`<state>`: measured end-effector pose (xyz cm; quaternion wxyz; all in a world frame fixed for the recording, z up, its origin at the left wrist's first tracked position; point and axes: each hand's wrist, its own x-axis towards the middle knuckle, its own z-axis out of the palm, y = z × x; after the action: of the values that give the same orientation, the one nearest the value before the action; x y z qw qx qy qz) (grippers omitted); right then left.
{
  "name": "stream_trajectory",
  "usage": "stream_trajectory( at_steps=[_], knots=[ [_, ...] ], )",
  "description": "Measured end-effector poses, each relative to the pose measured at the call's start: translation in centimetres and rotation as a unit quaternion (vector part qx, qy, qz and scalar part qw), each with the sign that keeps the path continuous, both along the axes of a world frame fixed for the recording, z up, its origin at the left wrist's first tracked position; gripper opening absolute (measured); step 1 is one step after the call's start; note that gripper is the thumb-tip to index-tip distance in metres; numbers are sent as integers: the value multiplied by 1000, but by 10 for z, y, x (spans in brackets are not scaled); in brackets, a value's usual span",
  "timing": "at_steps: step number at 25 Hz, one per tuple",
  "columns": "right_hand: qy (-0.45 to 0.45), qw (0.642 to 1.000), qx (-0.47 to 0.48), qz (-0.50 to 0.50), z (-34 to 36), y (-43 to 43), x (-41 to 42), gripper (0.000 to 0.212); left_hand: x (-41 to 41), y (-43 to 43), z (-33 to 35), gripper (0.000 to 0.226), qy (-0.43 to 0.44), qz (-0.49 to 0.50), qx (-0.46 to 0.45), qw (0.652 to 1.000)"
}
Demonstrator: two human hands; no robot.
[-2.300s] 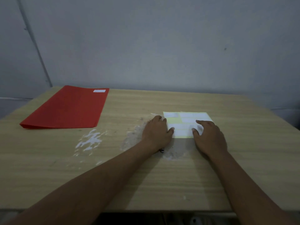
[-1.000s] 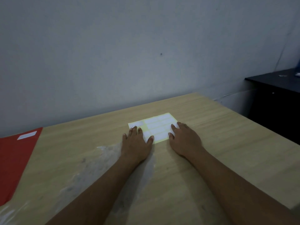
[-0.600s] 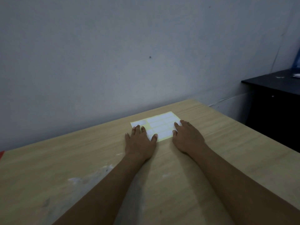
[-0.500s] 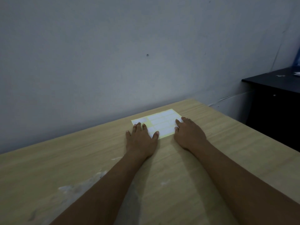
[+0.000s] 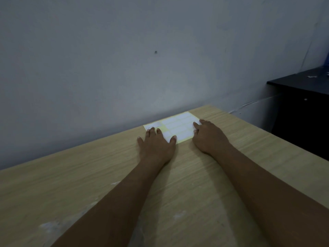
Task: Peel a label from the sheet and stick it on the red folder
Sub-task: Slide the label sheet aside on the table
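The label sheet [image 5: 178, 126], pale yellow backing with several white rectangular labels, lies flat on the wooden table near the wall. My left hand [image 5: 156, 146] rests palm down on the sheet's near left part, fingers spread, thumb tip on its front edge. My right hand [image 5: 210, 138] lies palm down at the sheet's right edge, fingertips touching it. Neither hand holds anything. The red folder is out of view.
The light wooden table [image 5: 89, 184] runs up to a grey wall. White scuffed patches [image 5: 51, 226] mark the table at lower left. A black cabinet [image 5: 302, 111] stands beyond the table's right edge.
The view has swung right, so the red folder left the frame. Both hands have slid the sheet away from me, closer to the wall.
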<state>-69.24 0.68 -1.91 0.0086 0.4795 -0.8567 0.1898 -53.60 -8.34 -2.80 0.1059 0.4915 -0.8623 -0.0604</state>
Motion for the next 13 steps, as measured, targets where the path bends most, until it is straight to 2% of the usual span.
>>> stream_trajectory(
  at_steps=[13],
  knots=[
    [-9,999,-36,-8,-6,1,1,46,2,3,0,81,3,-1,-9,1000]
  ],
)
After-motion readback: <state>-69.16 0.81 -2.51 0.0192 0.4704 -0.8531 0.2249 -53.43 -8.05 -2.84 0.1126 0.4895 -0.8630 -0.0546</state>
